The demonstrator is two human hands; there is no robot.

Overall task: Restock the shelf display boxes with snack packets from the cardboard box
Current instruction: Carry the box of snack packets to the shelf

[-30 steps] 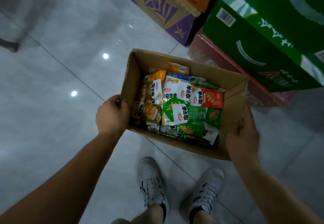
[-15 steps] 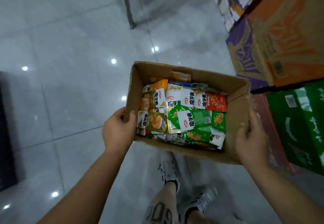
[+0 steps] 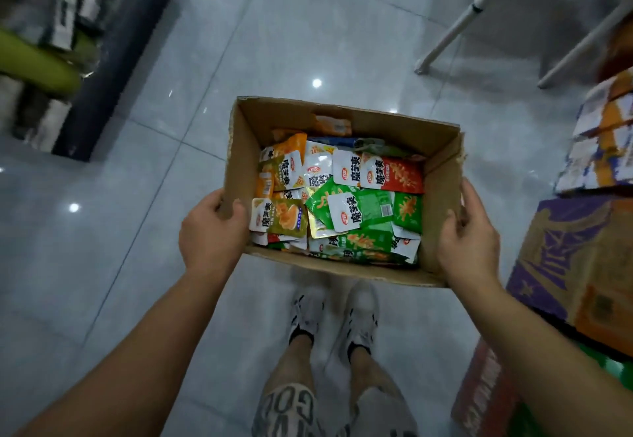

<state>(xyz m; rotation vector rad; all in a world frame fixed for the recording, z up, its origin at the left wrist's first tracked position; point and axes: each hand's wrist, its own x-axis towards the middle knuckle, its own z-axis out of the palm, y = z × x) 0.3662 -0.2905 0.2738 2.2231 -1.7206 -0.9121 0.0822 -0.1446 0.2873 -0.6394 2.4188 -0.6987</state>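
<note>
Here the open cardboard box (image 3: 342, 118) is held up above the tiled floor (image 3: 102, 265), in front of the person's body and over their two white sneakers (image 3: 337, 313). The left hand (image 3: 210, 231) has its grip closed over the box's left wall, thumb hooked inside the rim and the fingers out of sight on the outer face. The right hand (image 3: 467, 238) clasps the right wall the same way, thumb along the inner face near the front corner, the other fingers wrapped around the outside.

Inside the box lies a loose heap of snack packets (image 3: 339, 197), covering most of its bottom. A red packet (image 3: 394, 176) rests near the right wall, a green packet (image 3: 359, 210) with a white label sits about the middle, an olive-green packet (image 3: 279, 215) lies against the left wall just beside the left thumb, and an orange packet (image 3: 291, 145) lies further back on the left. One more orange packet (image 3: 334, 125) leans against the far wall.

To the right stand stacked cartons (image 3: 575, 258) in purple and orange, close to the right forearm. Pale metal legs (image 3: 455, 29) slant across the upper right. At the upper left a dark shelf unit (image 3: 113, 60) appears, blurred, so its contents cannot be made out.
</note>
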